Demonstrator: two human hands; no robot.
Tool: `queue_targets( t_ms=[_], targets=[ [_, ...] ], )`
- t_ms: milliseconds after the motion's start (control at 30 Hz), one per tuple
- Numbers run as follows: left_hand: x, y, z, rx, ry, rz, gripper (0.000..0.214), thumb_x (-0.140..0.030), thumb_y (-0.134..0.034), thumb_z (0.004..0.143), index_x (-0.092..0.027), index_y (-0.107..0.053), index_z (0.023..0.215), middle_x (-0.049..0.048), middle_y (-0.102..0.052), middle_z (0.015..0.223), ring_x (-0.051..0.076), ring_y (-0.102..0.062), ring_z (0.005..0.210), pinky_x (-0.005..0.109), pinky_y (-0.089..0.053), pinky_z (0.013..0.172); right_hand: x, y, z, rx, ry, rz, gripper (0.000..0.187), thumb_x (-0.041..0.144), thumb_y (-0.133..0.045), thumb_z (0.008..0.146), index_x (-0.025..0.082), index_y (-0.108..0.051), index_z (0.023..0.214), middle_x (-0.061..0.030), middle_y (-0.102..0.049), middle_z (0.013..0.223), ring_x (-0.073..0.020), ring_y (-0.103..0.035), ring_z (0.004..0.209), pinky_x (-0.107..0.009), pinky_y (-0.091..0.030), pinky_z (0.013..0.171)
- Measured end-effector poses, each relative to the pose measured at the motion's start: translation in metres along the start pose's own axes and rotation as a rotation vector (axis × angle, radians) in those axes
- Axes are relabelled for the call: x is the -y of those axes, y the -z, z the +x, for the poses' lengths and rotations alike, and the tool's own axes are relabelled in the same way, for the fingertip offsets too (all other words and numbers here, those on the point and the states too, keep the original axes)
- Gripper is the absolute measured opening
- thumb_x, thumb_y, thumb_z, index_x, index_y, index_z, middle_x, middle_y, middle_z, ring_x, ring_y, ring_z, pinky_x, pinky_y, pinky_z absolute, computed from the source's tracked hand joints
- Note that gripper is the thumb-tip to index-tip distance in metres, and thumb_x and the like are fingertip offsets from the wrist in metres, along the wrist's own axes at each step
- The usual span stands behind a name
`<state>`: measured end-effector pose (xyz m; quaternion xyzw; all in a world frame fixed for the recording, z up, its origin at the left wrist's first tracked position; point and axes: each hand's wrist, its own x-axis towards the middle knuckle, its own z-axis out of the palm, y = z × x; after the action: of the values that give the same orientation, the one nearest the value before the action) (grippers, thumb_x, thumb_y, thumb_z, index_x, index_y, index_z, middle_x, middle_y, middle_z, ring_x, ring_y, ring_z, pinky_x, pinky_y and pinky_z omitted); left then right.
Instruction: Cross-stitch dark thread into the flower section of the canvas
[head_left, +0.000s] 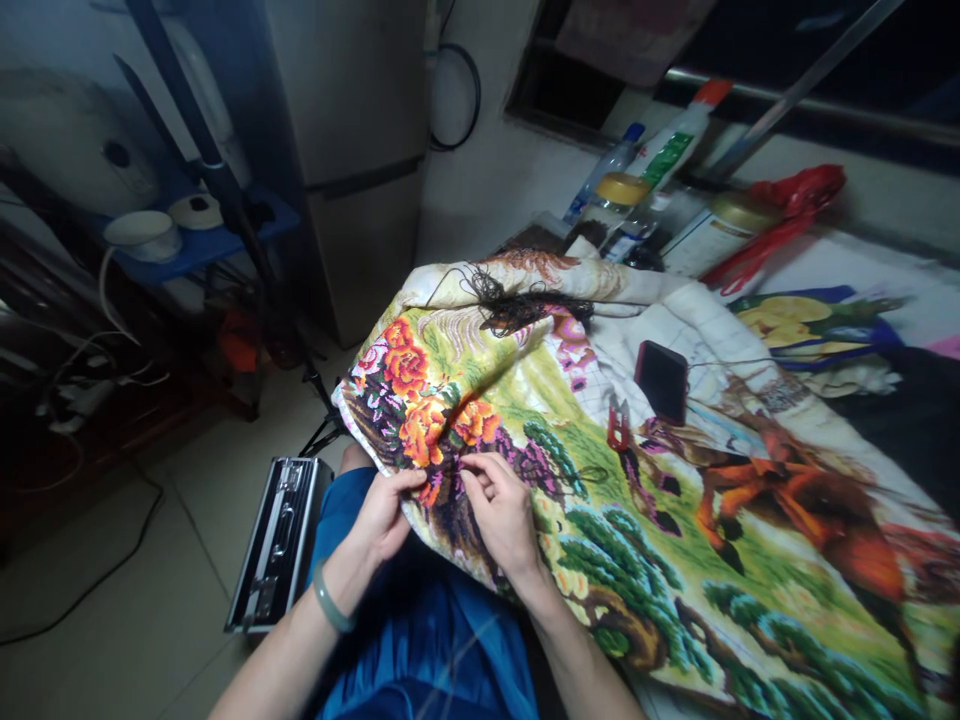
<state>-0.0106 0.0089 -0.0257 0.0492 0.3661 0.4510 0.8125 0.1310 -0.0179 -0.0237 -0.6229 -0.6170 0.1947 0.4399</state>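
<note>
A large cross-stitch cloth (495,390) with orange flowers, green pines and a brown horse drapes over the table and hangs above my lap. My left hand (388,512) grips its near edge, thumb on top and fingers folded underneath. Over the dark purple stitching, my right hand (499,505) is closed in a pinch; what lies between its fingertips is too small to make out. A tangle of dark thread (517,305) rests on the cloth beyond my hands. Red thread snips (618,424) and a dark phone (661,382) lie on the cloth to the right.
Bottles and jars (622,190) stand at the back by the window, near a red plastic bag (799,200). A silver-edged case (276,545) sits on the floor at my left. Behind it are a tripod stand (262,260), a blue stool (225,245) and a fridge (352,130).
</note>
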Motion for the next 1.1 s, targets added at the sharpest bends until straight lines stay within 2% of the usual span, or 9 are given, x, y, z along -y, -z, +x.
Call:
queue_targets(
  t_ms=[267,533,800,1100],
  targets=[
    [0.0010,0.0002,-0.0022,-0.015,-0.025,-0.004,0.045,-0.003,-0.071,0.055,-0.014,-0.069,0.099,0.0070,-0.076,0.085,0.027,-0.069,0.095,0.042,-0.049,0.098,-0.0028,-0.0013,-0.0007,-0.006,0.017,0.008,0.014,0.020,-0.051,0.088,0.018,-0.065,0.089,-0.0052,-0.065,0.086,-0.0120,-0.059,0.060,-0.022,-0.050,0.055],
    [0.0018,0.0005,-0.0015,-0.063,-0.022,-0.008,0.020,-0.005,-0.070,0.057,-0.013,-0.068,0.075,0.0042,-0.073,0.068,0.023,-0.070,0.077,0.038,-0.050,0.092,-0.0030,-0.0010,-0.0009,-0.001,0.013,0.002,0.014,0.019,-0.051,0.087,0.018,-0.065,0.089,-0.0052,-0.065,0.087,-0.0115,-0.058,0.059,-0.022,-0.050,0.055],
    [0.0010,-0.0016,-0.0028,-0.077,-0.015,-0.044,0.015,-0.004,-0.074,0.052,-0.013,-0.065,0.062,0.0011,-0.069,0.060,0.013,-0.061,0.055,0.028,-0.053,0.073,-0.0030,-0.0018,-0.0007,-0.010,0.022,0.000,0.014,0.020,-0.051,0.087,0.018,-0.065,0.088,-0.0050,-0.065,0.086,-0.0114,-0.059,0.059,-0.022,-0.050,0.055],
    [0.0008,-0.0026,-0.0018,-0.055,-0.003,-0.057,0.014,-0.003,-0.072,0.055,-0.013,-0.065,0.062,0.0023,-0.070,0.062,0.015,-0.063,0.058,0.033,-0.052,0.084,-0.0031,-0.0016,-0.0007,-0.008,0.012,-0.004,0.014,0.021,-0.051,0.087,0.019,-0.065,0.087,-0.0049,-0.065,0.085,-0.0113,-0.056,0.056,-0.022,-0.049,0.053]
  ],
)
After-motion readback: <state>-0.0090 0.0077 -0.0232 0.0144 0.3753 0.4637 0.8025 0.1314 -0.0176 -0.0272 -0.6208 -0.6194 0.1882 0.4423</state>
